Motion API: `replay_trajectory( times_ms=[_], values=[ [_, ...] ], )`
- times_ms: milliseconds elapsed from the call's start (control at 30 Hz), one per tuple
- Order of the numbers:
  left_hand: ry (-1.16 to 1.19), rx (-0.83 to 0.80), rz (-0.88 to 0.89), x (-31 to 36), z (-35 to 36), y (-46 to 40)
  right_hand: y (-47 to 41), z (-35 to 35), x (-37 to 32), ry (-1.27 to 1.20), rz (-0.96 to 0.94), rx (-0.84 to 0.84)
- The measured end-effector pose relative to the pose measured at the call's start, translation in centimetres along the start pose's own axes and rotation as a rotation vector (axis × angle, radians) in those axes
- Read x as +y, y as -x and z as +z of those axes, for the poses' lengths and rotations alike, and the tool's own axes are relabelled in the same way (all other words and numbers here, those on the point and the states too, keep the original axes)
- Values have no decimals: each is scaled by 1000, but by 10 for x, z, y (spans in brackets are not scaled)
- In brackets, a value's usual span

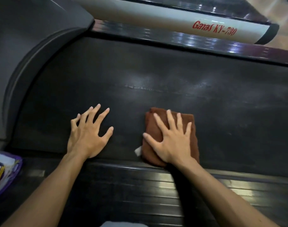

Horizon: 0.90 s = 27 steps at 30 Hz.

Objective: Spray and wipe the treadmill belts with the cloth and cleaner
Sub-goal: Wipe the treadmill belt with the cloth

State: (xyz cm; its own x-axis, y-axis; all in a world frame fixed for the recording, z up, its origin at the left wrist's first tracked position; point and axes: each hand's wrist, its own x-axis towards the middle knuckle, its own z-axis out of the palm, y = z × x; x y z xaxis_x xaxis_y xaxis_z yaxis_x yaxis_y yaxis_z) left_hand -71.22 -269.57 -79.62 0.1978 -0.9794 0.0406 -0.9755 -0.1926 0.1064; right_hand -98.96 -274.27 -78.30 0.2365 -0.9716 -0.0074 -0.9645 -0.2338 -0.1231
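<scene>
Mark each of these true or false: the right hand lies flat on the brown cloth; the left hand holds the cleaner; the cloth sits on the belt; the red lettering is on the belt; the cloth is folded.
1. The right hand lies flat on the brown cloth. True.
2. The left hand holds the cleaner. False: it presses bare on the belt; the cleaner pack lies apart at the lower left.
3. The cloth sits on the belt. True.
4. The red lettering is on the belt. False: it is on the pale side rail.
5. The cloth is folded. True.
</scene>
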Motion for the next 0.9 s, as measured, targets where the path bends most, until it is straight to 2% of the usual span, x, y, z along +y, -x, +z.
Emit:
replay_trajectory(
  times_ms=[67, 133, 200, 333, 400, 467, 533, 600, 633, 700, 800, 833, 900],
  values=[
    [-5, 12, 2, 0, 1, 1, -37, -6, 8, -25, 221, -36],
    [8, 10, 1, -1, 1, 1, -78, -5, -7, -54, 312, -37],
    [23, 11, 15, -2, 2, 0, -98, 0, -35, -80, 221, -22],
    [24, 15, 21, -4, 0, 1, -42, 6, -73, -50, -218, -36],
    [21, 19, 19, -5, 2, 0, -3, 7, -53, -29, -250, -24],
    [27, 19, 13, -4, 3, 0, 6, 3, -23, -6, -107, -18],
    [26, 22, 12, -3, 4, 0, -25, -3, -2, -5, 103, -41],
    [32, 25, 12, -4, 4, -1, -72, -6, -7, -34, 243, -61],
    [36, 20, 13, -4, 3, -1, -88, -5, -19, -41, 255, -66],
    [40, 14, 12, -4, 3, 0, -99, 1, -52, -54, 152, -59],
    [61, 23, 14, -4, 2, 1, -49, 10, -88, -42, -152, -38],
    [54, 22, 16, -5, 2, 1, -27, 10, -86, -32, -205, -29],
    [42, 21, 15, -5, 2, 1, 3, 7, -61, -12, -186, -14]
  ],
)
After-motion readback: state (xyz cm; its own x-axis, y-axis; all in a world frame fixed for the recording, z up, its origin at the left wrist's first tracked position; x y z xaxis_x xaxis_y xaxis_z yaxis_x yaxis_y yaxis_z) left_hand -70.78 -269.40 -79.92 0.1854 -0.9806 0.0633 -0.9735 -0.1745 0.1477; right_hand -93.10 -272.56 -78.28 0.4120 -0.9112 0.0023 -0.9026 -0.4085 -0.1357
